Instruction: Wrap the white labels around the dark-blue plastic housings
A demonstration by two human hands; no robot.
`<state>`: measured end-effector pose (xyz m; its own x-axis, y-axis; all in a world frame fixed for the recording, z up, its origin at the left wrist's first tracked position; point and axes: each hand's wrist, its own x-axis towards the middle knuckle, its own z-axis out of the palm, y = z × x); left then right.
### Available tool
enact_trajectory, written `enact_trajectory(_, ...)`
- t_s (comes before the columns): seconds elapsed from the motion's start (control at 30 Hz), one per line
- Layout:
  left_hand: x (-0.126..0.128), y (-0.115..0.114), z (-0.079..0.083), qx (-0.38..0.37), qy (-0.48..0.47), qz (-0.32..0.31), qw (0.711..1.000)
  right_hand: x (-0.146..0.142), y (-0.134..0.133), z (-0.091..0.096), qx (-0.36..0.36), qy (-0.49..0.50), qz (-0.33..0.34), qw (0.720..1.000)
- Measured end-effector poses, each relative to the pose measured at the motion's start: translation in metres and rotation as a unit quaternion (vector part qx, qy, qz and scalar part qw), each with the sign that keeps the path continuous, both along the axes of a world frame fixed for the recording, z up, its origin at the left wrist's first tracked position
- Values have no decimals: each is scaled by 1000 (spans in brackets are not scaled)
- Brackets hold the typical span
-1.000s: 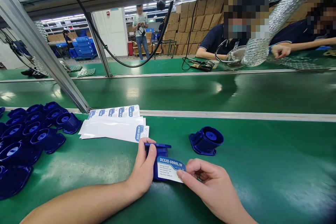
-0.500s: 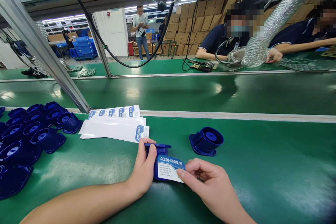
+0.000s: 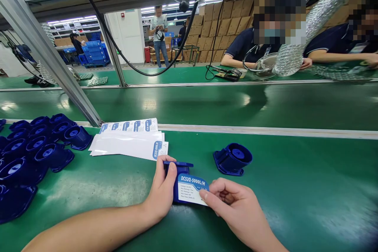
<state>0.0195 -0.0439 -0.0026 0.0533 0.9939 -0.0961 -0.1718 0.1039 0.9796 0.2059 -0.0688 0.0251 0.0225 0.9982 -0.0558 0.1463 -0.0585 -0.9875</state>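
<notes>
The blue housing (image 3: 179, 181) lies on the green bench (image 3: 295, 189), gripped by the left hand (image 3: 162, 193). The right hand (image 3: 236, 208) pinches the label (image 3: 190, 190) against it. Label sheets (image 3: 130, 143) lie behind; open bench lies rightward.

The only clear one is "DC52Q-5000L/H", in white letters on the blue band of the white and blue rectangular sticker (image 3: 190, 189) on the dark blue plastic housing (image 3: 176, 173). The small black lines under it are too tiny to read. A similar heading runs sideways on the white paper sticker sheets (image 3: 126, 145), but it's blurry.
</notes>
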Motion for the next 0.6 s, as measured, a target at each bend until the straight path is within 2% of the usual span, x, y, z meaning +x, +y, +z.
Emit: enact_trajectory(0.6,1,-1,0,-3,-10,0,1000,0,3,1,-19,9,8,1000)
